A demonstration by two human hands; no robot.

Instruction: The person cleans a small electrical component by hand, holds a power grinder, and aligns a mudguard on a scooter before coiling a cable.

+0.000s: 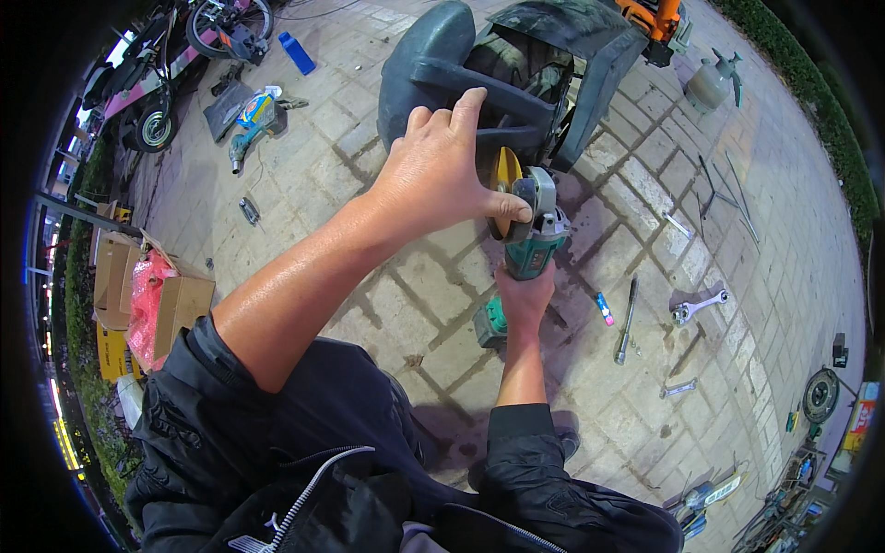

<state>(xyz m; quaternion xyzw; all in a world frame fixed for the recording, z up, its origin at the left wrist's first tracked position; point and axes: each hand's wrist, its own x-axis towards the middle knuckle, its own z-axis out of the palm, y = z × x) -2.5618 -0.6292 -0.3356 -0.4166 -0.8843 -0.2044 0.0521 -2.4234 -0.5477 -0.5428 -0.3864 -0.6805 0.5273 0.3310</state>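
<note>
My right hand [525, 297] is wrapped round the body of a teal cordless angle grinder [535, 256], its battery end [491, 323] pointing back toward me. A yellow cutting disc [508, 175] stands upright on the grinder's left side, beside the grey metal head. Holding nothing, my left hand [441, 161] has its thumb stretched out at the grinder head, in front of the disc. Its index finger points forward, and the other fingers are partly bent. Just beyond both hands is a large dark plastic vehicle body part [433, 78] with an open middle; whether my left fingertips touch it I cannot tell.
On the paving to the right lie a ratchet handle [627, 323], wrenches [701, 306] and a small blue-and-pink tube [605, 310]. A pump sprayer [713, 81] stands far right. Leftward are a teal power tool [247, 145], a blue bottle [296, 53] and a cardboard box [184, 302].
</note>
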